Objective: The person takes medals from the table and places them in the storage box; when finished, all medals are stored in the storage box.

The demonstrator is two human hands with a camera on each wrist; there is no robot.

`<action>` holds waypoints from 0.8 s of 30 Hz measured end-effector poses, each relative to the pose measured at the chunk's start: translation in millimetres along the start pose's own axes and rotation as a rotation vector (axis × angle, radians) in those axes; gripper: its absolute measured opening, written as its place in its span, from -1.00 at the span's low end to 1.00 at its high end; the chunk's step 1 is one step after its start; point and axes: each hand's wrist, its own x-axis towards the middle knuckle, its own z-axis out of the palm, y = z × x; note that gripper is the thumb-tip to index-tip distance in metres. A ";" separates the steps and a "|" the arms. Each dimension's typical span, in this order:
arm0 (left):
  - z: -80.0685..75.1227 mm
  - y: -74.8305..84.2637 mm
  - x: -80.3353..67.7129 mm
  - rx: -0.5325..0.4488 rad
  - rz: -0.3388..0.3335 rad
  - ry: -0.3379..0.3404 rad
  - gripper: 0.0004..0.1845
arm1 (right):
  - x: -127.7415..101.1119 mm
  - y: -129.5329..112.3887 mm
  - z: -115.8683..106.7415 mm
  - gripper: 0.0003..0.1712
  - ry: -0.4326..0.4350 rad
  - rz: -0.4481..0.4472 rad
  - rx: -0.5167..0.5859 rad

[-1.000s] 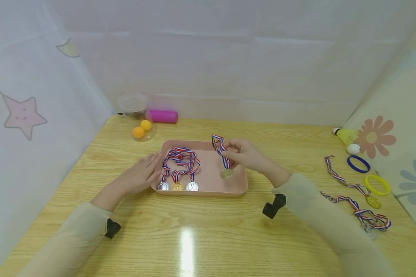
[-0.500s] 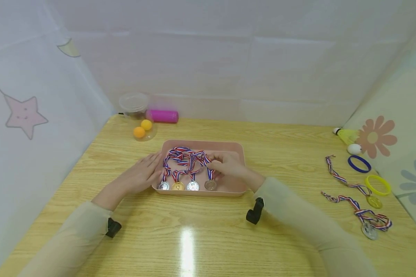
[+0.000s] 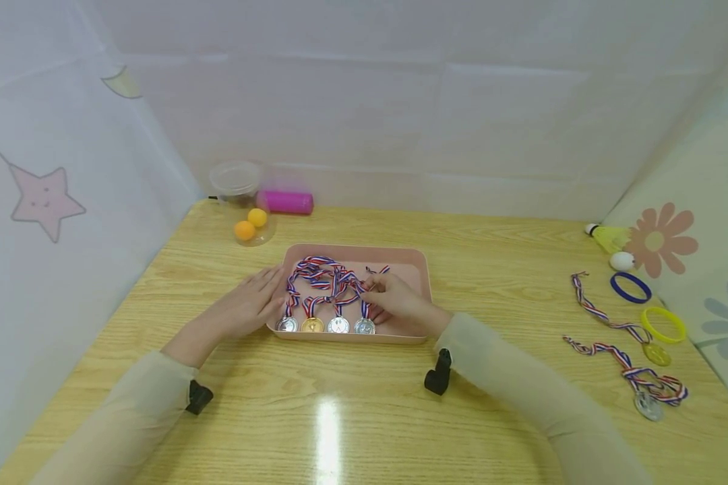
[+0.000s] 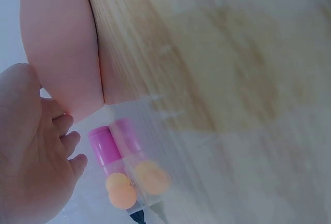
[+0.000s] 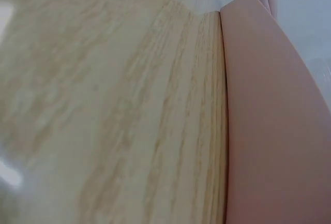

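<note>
In the head view a pink tray (image 3: 400, 335) holds several medals on red, white and blue ribbons. Along its front wall lie a silver medal (image 3: 287, 325), a gold medal (image 3: 312, 325) and further silver ones. My right hand (image 3: 397, 300) reaches into the tray and pinches the ribbon of the rightmost medal (image 3: 365, 327), which lies flat. Against the tray's left end rests my left hand (image 3: 249, 303), its fingers straight. The left wrist view shows the left hand (image 4: 39, 146) against the tray's wall (image 4: 62, 38). In the right wrist view only the tray's wall (image 5: 274, 120) shows, not the right hand's fingers.
At right lie a gold medal (image 3: 656, 353), a silver medal (image 3: 648, 405), a yellow ring (image 3: 663, 325), a blue ring (image 3: 631, 287), a white ball (image 3: 621, 261) and a shuttlecock (image 3: 609, 237). Back left are orange balls (image 3: 245, 230), a magenta cylinder (image 3: 288, 202) and a clear container (image 3: 235, 178).
My right hand has moved left and lowered the held medal into the tray, beside the other medals. Since half a second ago that medal has shifted slightly left. My left hand has stayed put.
</note>
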 end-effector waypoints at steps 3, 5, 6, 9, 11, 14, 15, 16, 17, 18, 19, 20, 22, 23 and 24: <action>-0.1 0.2 -0.2 0.003 0.001 0.003 -0.39 | 1.0 0.1 1.4 -0.88 0.005 -0.023 -0.045; -0.1 0.3 -0.2 0.003 0.000 0.001 -0.39 | 1.7 0.4 1.9 -0.90 0.009 -0.036 -0.073; -0.1 0.4 -0.1 0.002 -0.002 -0.002 -0.39 | 2.1 0.6 2.1 -0.90 0.012 -0.039 -0.086; -0.2 0.7 0.0 0.001 -0.003 -0.006 -0.39 | 3.5 1.9 2.1 -0.90 0.016 -0.041 -0.105; -0.6 1.0 -0.2 0.000 -0.006 -0.007 -0.39 | 4.9 3.1 1.8 -0.88 0.017 -0.040 -0.113; -0.1 0.7 -0.1 0.003 -0.003 -0.003 -0.39 | 6.1 3.9 0.5 -0.84 0.022 -0.044 -0.115; 0.1 0.5 -0.1 0.006 -0.001 -0.002 -0.39 | 6.5 4.0 0.0 -0.82 0.025 -0.046 -0.117; 0.3 0.4 -0.1 0.008 -0.001 0.000 -0.39 | 6.7 3.9 -0.6 -0.80 0.027 -0.049 -0.118; 0.6 0.1 0.1 0.010 0.001 0.002 -0.40 | 6.7 3.6 -1.2 -0.78 0.029 -0.050 -0.118; 0.7 0.1 0.1 0.014 0.003 0.003 -0.40 | 6.7 3.1 -1.7 -0.76 0.030 -0.049 -0.116; 0.8 0.2 0.1 0.017 0.005 0.004 -0.40 | 6.6 2.5 -2.1 -0.73 0.028 -0.048 -0.113; 0.8 0.2 0.1 0.017 0.006 0.003 -0.40 | 6.5 2.1 -2.5 -0.70 0.026 -0.047 -0.108; 0.5 0.7 0.0 0.015 0.004 0.002 -0.40 | 6.3 1.4 -3.1 -0.66 0.015 -0.041 -0.094; 0.3 0.9 -0.1 0.013 0.001 0.001 -0.40 | 6.3 1.1 -3.3 -0.64 0.007 -0.038 -0.088; 0.0 1.3 -0.3 0.010 -0.001 -0.001 -0.40 | 6.3 0.9 -3.5 -0.62 -0.002 -0.037 -0.081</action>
